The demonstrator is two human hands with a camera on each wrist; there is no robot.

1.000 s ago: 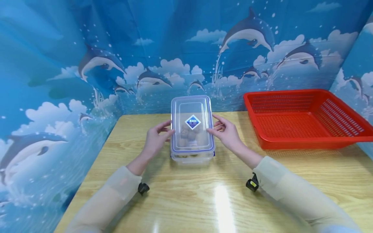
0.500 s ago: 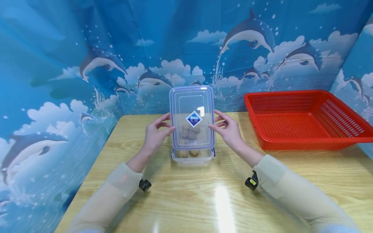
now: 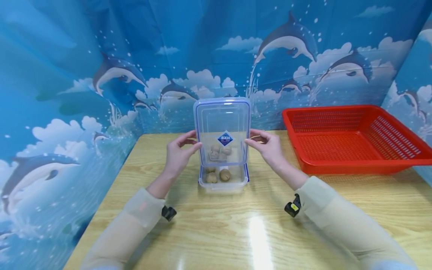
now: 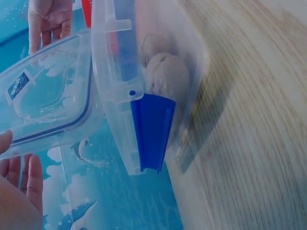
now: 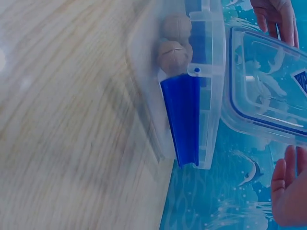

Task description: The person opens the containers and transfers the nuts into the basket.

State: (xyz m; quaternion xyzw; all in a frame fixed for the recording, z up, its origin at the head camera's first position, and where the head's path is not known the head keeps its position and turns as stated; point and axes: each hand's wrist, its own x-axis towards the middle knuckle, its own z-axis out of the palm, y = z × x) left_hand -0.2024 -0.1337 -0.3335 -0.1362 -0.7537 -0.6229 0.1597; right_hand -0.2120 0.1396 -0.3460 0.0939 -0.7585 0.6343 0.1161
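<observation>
Head view shows the red basket [image 3: 351,138] sitting out at about two o'clock on the wooden table [image 3: 256,232], well apart from the hands and with nothing lying between it and them. Dolphin-print blue sheeting [image 3: 101,56] walls the table in on three sides, and a glare patch sits on the tabletop at six o'clock. At the middle, the left hand [image 3: 178,155] and the right hand [image 3: 268,149] pinch the two long edges of a clear lid [image 3: 222,131] with a blue seal and a diamond label, holding it tilted up above a clear container [image 3: 222,182] that rests on the table. Walnuts [image 3: 218,175] lie inside the container, partly seen through the lid. From the wrist views, a blue latch [image 4: 152,132] hangs open on each side of the container, with the lid clear of the rim.
</observation>
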